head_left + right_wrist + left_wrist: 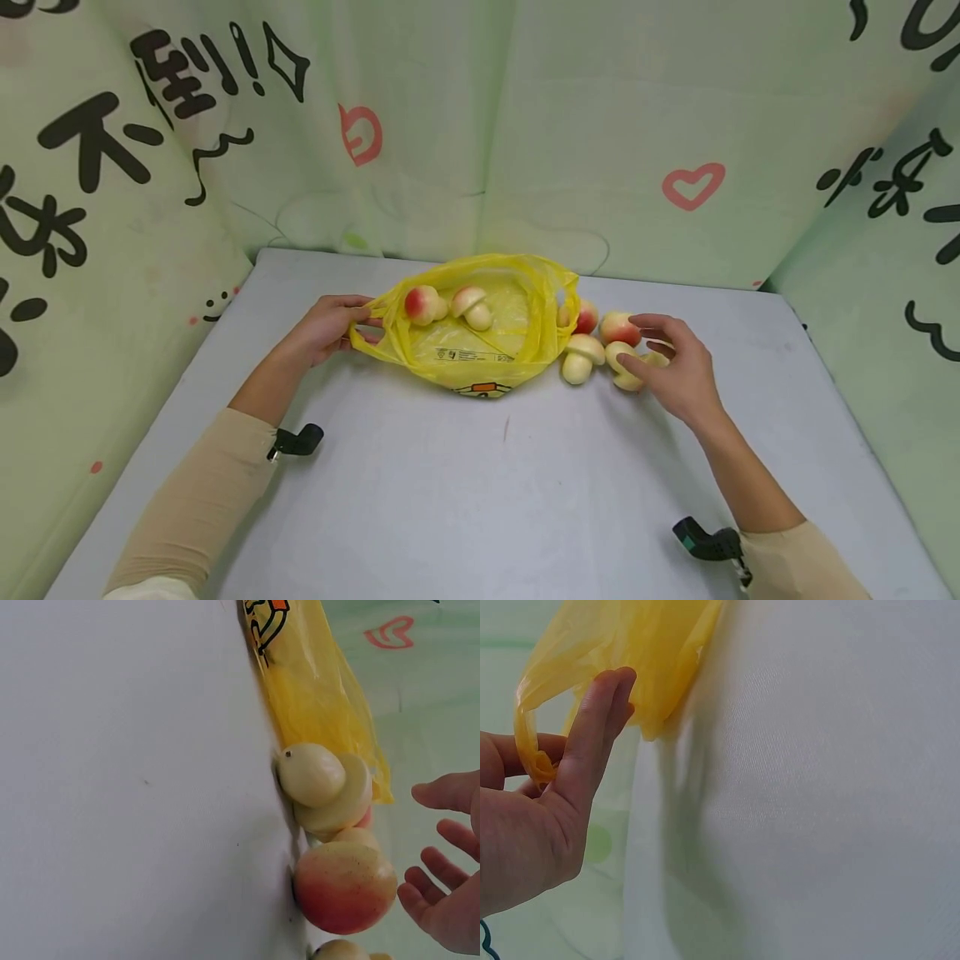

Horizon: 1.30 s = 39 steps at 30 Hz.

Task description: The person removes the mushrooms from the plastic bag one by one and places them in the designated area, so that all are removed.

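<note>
A yellow plastic bag (480, 367) lies with its mouth spread wide. My left hand (324, 329) holds its left handle; in the left wrist view the handle strip (526, 742) loops between thumb and fingers. Inside the bag are a red-capped toy mushroom (422, 306) and a second, paler toy mushroom (474, 308). Beside the bag's right handle several toy mushrooms sit in a cluster, among them a cream one (583, 358) and a red-and-yellow one (619, 328). Over the cluster's right side is my right hand (684, 371), fingers parted, apart from the mushrooms in the right wrist view.
A white table (480, 492) carries everything. Pale green curtains (585, 125) with black writing and red hearts stand behind it and on both sides. A black wrist camera (297, 439) is strapped to each forearm.
</note>
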Each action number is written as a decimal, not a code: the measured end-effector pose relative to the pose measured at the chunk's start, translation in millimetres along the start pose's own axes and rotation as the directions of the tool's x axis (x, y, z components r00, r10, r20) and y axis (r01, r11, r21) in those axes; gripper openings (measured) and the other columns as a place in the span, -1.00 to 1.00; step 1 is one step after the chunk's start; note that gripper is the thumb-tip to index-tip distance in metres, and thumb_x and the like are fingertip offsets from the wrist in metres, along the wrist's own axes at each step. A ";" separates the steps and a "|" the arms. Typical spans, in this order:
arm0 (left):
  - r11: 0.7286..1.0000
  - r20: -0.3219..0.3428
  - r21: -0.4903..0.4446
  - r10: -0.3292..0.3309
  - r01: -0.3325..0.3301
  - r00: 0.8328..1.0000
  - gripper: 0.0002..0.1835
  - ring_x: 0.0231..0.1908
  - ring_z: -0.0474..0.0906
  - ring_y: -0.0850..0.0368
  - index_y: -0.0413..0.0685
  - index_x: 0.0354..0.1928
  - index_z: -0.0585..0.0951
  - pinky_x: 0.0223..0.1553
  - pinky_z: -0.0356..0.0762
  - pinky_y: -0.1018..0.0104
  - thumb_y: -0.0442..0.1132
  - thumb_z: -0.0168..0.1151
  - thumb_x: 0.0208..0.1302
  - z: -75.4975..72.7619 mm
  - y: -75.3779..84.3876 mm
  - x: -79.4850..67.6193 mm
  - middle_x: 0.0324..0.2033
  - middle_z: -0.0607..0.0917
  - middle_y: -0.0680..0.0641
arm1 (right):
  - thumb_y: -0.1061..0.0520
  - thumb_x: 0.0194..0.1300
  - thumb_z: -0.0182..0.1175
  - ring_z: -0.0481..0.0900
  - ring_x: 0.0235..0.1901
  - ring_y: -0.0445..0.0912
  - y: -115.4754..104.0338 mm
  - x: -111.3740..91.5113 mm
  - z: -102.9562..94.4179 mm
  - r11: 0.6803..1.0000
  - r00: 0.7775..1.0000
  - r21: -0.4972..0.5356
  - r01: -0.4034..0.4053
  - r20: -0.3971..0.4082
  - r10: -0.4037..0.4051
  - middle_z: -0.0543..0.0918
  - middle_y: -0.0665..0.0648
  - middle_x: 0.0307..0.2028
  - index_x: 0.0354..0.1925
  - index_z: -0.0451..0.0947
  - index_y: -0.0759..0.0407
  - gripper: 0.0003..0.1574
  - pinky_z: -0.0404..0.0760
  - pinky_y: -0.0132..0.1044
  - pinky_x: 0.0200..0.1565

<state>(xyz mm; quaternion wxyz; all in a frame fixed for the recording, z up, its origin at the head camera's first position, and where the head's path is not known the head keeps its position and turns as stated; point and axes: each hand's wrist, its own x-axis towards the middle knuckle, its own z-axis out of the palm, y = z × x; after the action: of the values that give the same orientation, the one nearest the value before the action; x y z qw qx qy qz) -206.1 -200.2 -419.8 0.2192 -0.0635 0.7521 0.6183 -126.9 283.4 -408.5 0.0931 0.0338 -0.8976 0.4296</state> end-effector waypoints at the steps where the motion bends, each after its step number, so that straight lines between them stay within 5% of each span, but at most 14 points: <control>1: 1.000 -0.002 0.001 -0.001 0.001 1.000 -0.49 -0.32 0.80 0.24 -0.24 0.51 0.36 -0.17 0.75 0.42 -0.17 -0.04 0.67 0.2 0.1 0.0 0.29 0.56 -0.39 | 0.19 0.27 0.48 0.55 0.20 0.11 -1.4 1.2 1.8 1.000 1.000 0.020 0.012 -0.003 -0.012 0.56 0.18 0.24 0.29 0.53 0.22 -0.35 0.58 -0.38 0.27; 4: 1.000 -0.004 0.003 -0.001 0.001 1.000 -0.49 -0.31 0.80 0.22 -0.24 0.51 0.37 -0.16 0.75 0.40 -0.17 -0.04 0.67 0.6 0.6 0.1 0.30 0.55 -0.39 | 0.25 0.25 0.48 0.57 0.15 0.00 -5.3 5.1 6.7 0.996 0.999 0.081 0.048 -0.006 -0.048 0.58 0.20 0.22 0.28 0.54 0.24 -0.35 0.56 -0.56 0.19; 10: 1.000 -0.006 0.001 0.002 -0.002 1.000 -0.49 -0.30 0.80 0.20 -0.25 0.51 0.36 -0.15 0.76 0.39 -0.19 -0.04 0.67 1.3 1.9 -0.4 0.31 0.55 -0.41 | 0.26 0.28 0.46 0.55 0.18 0.01 -18.2 13.5 18.2 0.985 0.997 0.161 0.064 0.040 -0.071 0.56 0.22 0.25 0.31 0.51 0.22 -0.33 0.58 -0.53 0.19; 18: 1.000 -0.006 0.013 0.006 -0.006 1.000 -0.49 -0.36 0.79 0.24 -0.24 0.50 0.38 -0.18 0.76 0.40 -0.17 -0.02 0.66 3.5 3.2 -0.2 0.28 0.57 -0.40 | 0.27 0.30 0.43 0.57 0.23 0.15 -36.9 27.0 37.2 0.972 0.983 0.206 0.111 0.119 -0.138 0.55 0.23 0.26 0.28 0.51 0.27 -0.38 0.61 -0.13 0.30; 25: 1.000 -0.019 0.028 -0.014 0.014 1.000 -0.43 -0.39 0.75 0.23 -0.20 0.49 0.42 -0.21 0.74 0.44 -0.18 0.21 0.53 6.6 3.4 0.9 0.26 0.57 -0.31 | 0.31 0.27 0.44 0.55 0.24 0.19 -51.4 41.5 59.6 0.967 0.969 0.203 0.152 0.160 -0.186 0.53 0.26 0.25 0.28 0.52 0.23 -0.37 0.58 0.14 0.30; 33: 0.999 -0.014 0.025 -0.027 0.027 1.000 -0.40 -0.40 0.74 0.22 -0.20 0.47 0.43 -0.22 0.74 0.44 -0.20 0.29 0.46 8.1 4.6 -0.1 0.28 0.55 -0.27 | 0.27 0.27 0.45 0.54 0.25 0.24 -59.8 55.5 80.7 0.968 0.951 0.208 0.137 0.245 -0.187 0.56 0.23 0.25 0.29 0.52 0.22 -0.36 0.55 0.16 0.34; 39: 0.999 -0.020 0.048 -0.024 0.024 1.000 -0.36 -0.39 0.74 0.19 -0.19 0.46 0.45 -0.24 0.75 0.40 -0.21 0.37 0.39 8.3 3.0 1.9 0.06 0.68 -0.14 | 0.22 0.28 0.46 0.53 0.26 0.28 -66.8 65.5 94.7 0.975 0.938 0.190 0.114 0.302 -0.169 0.56 0.19 0.24 0.30 0.51 0.19 -0.35 0.56 0.12 0.33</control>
<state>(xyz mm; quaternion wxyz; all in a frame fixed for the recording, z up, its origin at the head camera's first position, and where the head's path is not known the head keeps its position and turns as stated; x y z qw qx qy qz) -206.8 -191.3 -419.0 0.2208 -0.0732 0.7679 0.5968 -194.7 169.1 -402.7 -0.0245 0.1746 -0.8563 0.4854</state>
